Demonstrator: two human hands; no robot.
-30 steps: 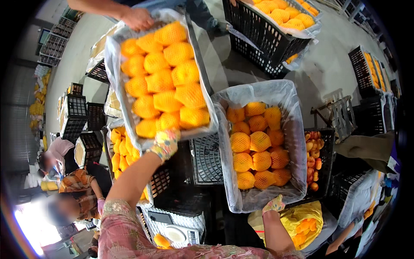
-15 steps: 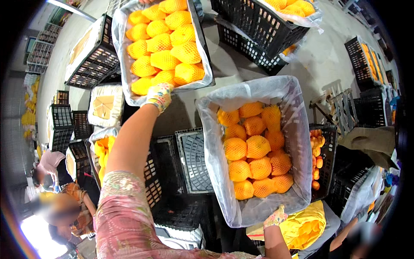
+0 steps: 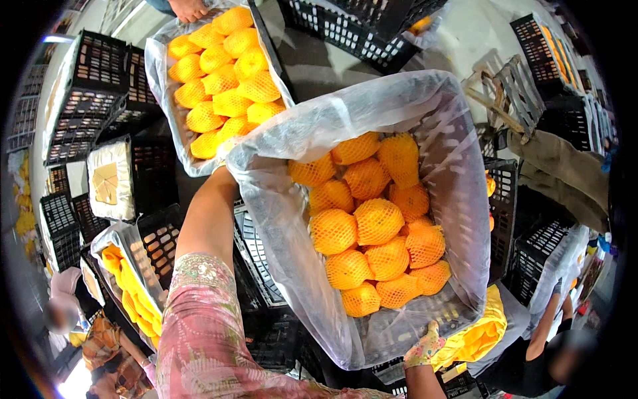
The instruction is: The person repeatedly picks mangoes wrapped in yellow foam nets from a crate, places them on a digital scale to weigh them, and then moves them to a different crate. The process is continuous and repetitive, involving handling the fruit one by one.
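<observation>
A black crate lined with a clear plastic bag [image 3: 286,219] fills the middle, tilted and close to me. Inside lie several oranges [image 3: 375,223], each in a foam net sleeve. My right hand [image 3: 424,347], in a patterned glove, grips the crate's near rim at the bottom. My left arm in a pink patterned sleeve reaches up to the crate's far-left corner. My left hand [image 3: 224,178] goes behind the bag there, and its fingers are hidden.
A second lined crate of yellow netted fruit [image 3: 219,73] lies beyond, with another person's hand [image 3: 189,8] at its far end. Black plastic crates [image 3: 86,86] stand stacked all around. A yellow bag [image 3: 478,332] sits lower right, near another person's arm [image 3: 551,319].
My left hand left the far crate's near edge and came to the near crate's corner. The near crate has risen toward me and looks much larger.
</observation>
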